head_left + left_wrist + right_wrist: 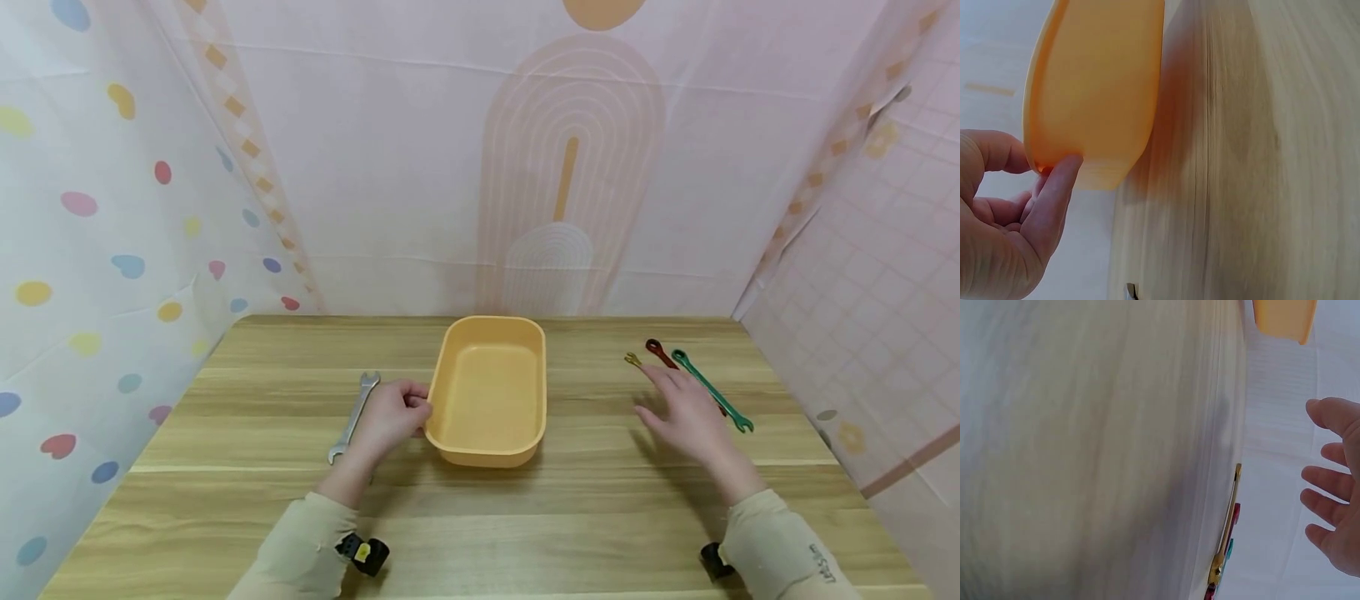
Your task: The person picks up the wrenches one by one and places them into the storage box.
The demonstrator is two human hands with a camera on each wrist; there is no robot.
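your left hand (390, 417) pinches the orange tray (487, 454) rim; right hand (686, 412), fingers spread wide, hovers over the wrenches (708, 387). a careless sweep could scatter them.

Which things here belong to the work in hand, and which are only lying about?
In the work:
left hand gripping the rim of the orange tray
right hand, open, over the gold wrench, red wrench and green wrench

Lying about:
silver wrench
wooden table
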